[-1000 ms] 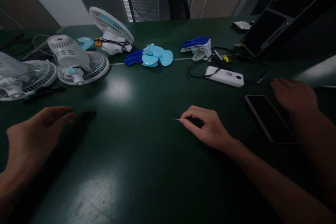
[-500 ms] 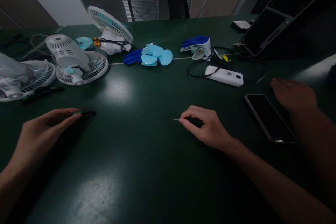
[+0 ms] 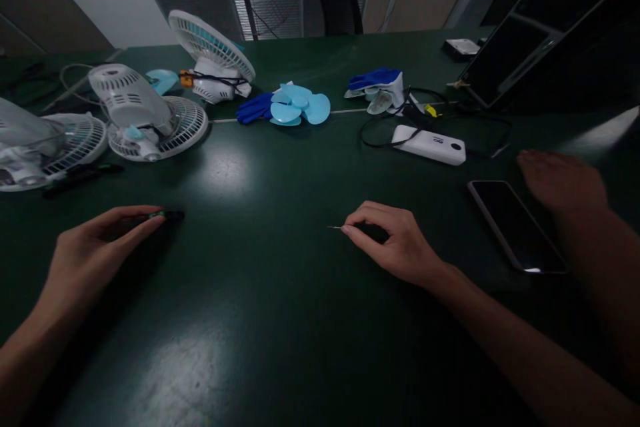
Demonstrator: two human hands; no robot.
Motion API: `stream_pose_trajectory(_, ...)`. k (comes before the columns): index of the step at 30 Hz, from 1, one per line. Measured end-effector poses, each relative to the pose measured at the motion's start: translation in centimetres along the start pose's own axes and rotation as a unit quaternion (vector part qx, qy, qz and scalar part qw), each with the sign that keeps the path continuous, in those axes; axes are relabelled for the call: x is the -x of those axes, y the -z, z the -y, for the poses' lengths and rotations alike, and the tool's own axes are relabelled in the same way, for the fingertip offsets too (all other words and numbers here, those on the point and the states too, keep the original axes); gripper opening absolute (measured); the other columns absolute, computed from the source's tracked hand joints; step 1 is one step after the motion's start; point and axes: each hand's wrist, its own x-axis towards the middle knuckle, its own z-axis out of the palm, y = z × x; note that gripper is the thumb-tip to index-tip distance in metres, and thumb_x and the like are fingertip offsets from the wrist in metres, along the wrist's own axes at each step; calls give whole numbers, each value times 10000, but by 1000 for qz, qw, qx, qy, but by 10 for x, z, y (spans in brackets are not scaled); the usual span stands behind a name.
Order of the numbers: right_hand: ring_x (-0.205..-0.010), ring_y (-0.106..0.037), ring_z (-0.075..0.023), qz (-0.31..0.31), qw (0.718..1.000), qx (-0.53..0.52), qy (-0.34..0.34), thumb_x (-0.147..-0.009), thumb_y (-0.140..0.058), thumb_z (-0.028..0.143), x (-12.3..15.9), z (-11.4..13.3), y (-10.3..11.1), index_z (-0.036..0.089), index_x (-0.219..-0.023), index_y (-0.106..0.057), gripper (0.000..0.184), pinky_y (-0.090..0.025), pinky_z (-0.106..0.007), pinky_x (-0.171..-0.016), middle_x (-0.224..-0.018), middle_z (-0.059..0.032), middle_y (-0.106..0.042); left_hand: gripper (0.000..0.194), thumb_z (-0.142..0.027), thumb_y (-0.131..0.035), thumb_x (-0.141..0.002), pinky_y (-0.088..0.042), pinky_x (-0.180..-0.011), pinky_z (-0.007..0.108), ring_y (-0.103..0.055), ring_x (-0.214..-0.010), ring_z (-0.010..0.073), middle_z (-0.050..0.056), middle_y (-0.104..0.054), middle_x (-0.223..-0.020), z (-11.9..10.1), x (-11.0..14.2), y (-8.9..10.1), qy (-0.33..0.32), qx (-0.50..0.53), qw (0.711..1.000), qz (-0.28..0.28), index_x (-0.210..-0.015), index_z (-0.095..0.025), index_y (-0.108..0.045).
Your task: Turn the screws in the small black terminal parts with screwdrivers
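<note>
My left hand [image 3: 95, 250] lies low on the green table [image 3: 280, 320] at the left. Its thumb and forefinger pinch the near end of a small dark tool [image 3: 169, 215] with a green mark. My right hand [image 3: 395, 243] rests mid-table, pinching a thin metal pin [image 3: 334, 227] that points left. Another person's hand [image 3: 563, 180] lies flat at the far right beside a black phone [image 3: 515, 223].
Dismantled white fans [image 3: 145, 117] and grilles [image 3: 213, 47] sit at the back left, with a light blue fan blade [image 3: 299, 105] and blue gloves [image 3: 377, 83] behind. A white power bank [image 3: 430, 145] with black cable and a dark monitor [image 3: 505, 60] stand at the right.
My left hand slid right and closed its fingertips on the small dark tool. My right hand and the other person's hand have stayed put.
</note>
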Motion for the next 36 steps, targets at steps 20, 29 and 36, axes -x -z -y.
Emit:
stream_pose_trajectory(20,-811,-632,-122,3,1000,10,5,-975,-618,285,0,-1,0,202,-1008,-702,122,-490,-280,-710,-936,-9,-679,514,-622,-741,-755,-432,-695,259,-634,-942,236,-27,-722,-1052,-16,8,-6,28,0,1000,5,-1173,-325,-713)
stream_pose_trajectory(29,-810,-630,-117,2,1000,7,4,-971,-624,280,1,-2,-1,203,-1001,-703,114,-490,-277,-718,-934,-5,-678,496,-611,-720,-798,-432,-719,247,-633,-933,204,-30,-720,-1094,-16,9,-6,25,1,1000,16,-1207,-332,-694)
stream_pose_trajectory(36,-810,-632,-123,2,1000,10,6,-973,-618,286,0,-1,-1,203,-999,-704,122,-486,-277,-720,-934,-9,-682,483,-633,-682,-828,-456,-751,261,-633,-969,213,-38,-715,-1189,-24,15,-6,11,-2,1000,24,-1212,-339,-688)
